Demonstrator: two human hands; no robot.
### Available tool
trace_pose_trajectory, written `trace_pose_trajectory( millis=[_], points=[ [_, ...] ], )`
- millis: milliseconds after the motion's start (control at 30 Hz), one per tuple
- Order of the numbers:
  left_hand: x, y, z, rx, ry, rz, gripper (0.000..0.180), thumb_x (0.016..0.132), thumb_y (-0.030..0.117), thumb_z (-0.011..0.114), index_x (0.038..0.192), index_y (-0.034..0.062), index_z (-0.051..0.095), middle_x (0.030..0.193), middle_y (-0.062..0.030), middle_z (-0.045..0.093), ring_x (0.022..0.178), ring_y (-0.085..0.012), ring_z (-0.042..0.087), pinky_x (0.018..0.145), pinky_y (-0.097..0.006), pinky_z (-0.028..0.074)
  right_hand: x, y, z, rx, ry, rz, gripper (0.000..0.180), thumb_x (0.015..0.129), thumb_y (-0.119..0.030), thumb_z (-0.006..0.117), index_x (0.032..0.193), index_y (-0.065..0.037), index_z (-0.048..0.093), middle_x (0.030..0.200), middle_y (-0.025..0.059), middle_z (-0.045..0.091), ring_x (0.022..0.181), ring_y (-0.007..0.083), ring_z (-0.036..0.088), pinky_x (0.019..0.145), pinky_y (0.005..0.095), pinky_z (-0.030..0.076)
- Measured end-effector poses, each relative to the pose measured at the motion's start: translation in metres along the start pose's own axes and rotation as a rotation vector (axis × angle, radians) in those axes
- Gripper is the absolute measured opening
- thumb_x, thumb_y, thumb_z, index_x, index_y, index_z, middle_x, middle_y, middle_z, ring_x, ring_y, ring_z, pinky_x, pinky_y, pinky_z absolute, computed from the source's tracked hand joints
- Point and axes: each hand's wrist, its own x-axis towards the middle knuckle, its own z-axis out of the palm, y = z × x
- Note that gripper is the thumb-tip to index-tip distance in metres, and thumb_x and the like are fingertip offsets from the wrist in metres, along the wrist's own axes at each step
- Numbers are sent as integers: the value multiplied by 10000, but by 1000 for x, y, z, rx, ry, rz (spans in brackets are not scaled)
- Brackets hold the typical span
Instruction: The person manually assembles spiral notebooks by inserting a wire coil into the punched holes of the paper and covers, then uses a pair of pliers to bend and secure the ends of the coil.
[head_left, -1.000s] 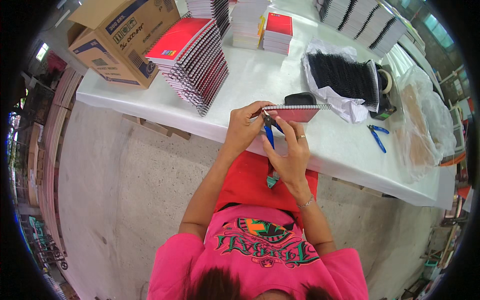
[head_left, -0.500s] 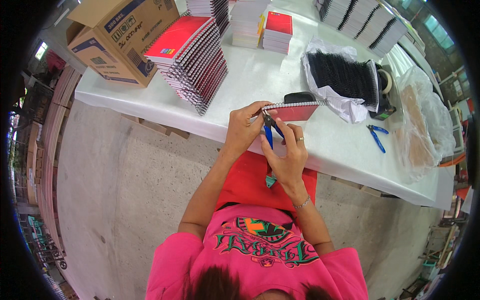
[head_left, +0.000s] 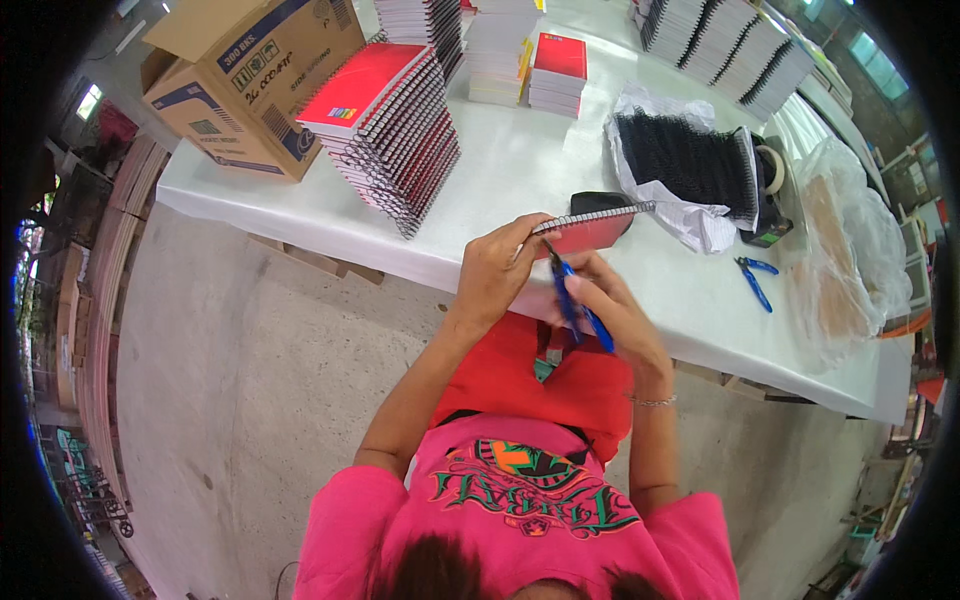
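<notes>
A small red notebook (head_left: pixel 585 236) with a spiral along its upper edge stands at the table's near edge, gripped at its left end by my left hand (head_left: pixel 496 268). My right hand (head_left: pixel 622 308) is closed around blue-handled wire cutters (head_left: pixel 574 300), slightly blurred by motion. Their dark jaws point up toward the notebook's left end, just below the spiral; I cannot tell whether they touch it. Behind the notebook lies a black object (head_left: pixel 600 203), partly hidden.
A tall stack of spiral-bound red notebooks (head_left: pixel 385 110) stands left, beside a cardboard box (head_left: pixel 250 90). Black spiral coils (head_left: pixel 685 165) lie on crumpled paper to the right. Near them are a second pair of blue cutters (head_left: pixel 756 280), a tape roll (head_left: pixel 770 168) and a clear plastic bag (head_left: pixel 850 270).
My right hand has moved right and down, turning the cutters so their handles slant to the lower right. The jaws have come away from the spiral's left end. My left hand still holds the notebook.
</notes>
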Motion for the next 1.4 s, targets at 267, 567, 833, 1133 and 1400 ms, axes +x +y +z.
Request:
trace_pose_trajectory(
  millis=[267, 567, 833, 1133, 1400],
  points=[
    [64, 58, -103, 11, 426, -46, 291, 912, 142, 689, 1186, 48, 674, 917, -30, 727, 758, -55, 614, 676, -221, 496, -18, 21, -123, -1244, 763, -398, 334, 871, -185, 681, 1168, -62, 592, 1131, 193, 591, 1066, 359, 572, 923, 412, 443],
    [166, 23, -245, -245, 180, 3, 361, 993, 257, 580, 1256, 10, 576, 1171, -78, 638, 1073, -148, 616, 919, -282, 489, -30, 15, -146, -1269, 723, -197, 349, 870, -238, 689, 1195, -136, 611, 1226, 177, 558, 1251, 347, 477, 1068, 508, 276],
    [248, 9, -241, 177, -326, 111, 393, 966, 269, 406, 1255, 108, 618, 1282, -117, 589, 1131, -190, 564, 1029, -329, 394, -26, 14, -143, -1430, 707, -194, 312, 890, -245, 662, 1179, -137, 611, 1142, 78, 603, 1132, 272, 548, 1040, 513, 268],
    [248, -11, -174, 552, -533, 380, 447, 903, 230, 330, 1006, 55, 728, 973, -134, 637, 923, -283, 568, 946, -355, 423, -27, 4, -137, -1403, 731, -201, 240, 932, -270, 625, 1132, -136, 626, 1136, 48, 595, 1141, 257, 545, 1065, 546, 226],
    [244, -12, -157, 543, -569, 400, 449, 893, 220, 335, 966, 30, 734, 966, -150, 538, 982, -277, 530, 951, -336, 397, 8, -39, -130, -1211, 648, -449, 164, 929, -241, 624, 1010, -108, 676, 1002, 53, 636, 1015, 234, 604, 1005, 461, 320]
  ],
)
